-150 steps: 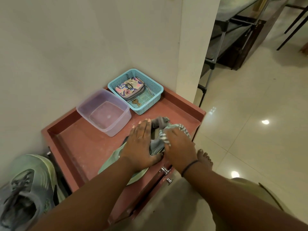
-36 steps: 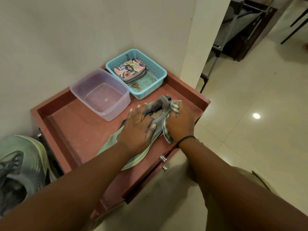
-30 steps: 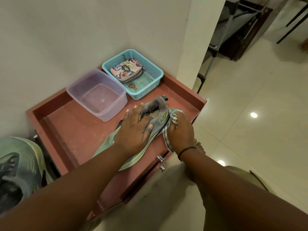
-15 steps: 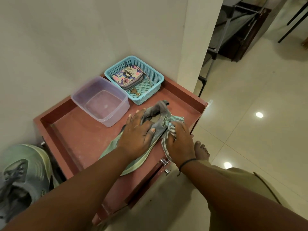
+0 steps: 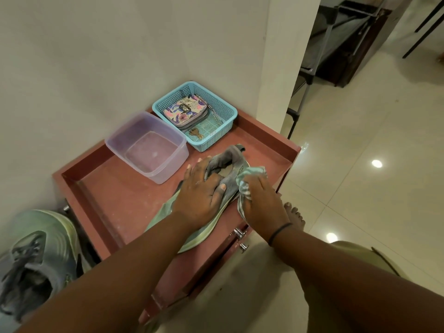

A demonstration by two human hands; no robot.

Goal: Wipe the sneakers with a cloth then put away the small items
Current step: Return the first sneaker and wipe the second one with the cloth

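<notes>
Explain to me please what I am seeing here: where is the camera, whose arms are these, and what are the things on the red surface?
There is no machine. The camera sits on a person's head and looks down, so the two arms are that person's own. The left hand presses down on a grey-green sneaker lying on a red tray-like cabinet top. The right hand grips a striped cloth against the sneaker's side. Behind stand an empty clear plastic tub and a blue basket holding a flowered pouch and a key. A second sneaker lies low on the left, off the red top.
</notes>
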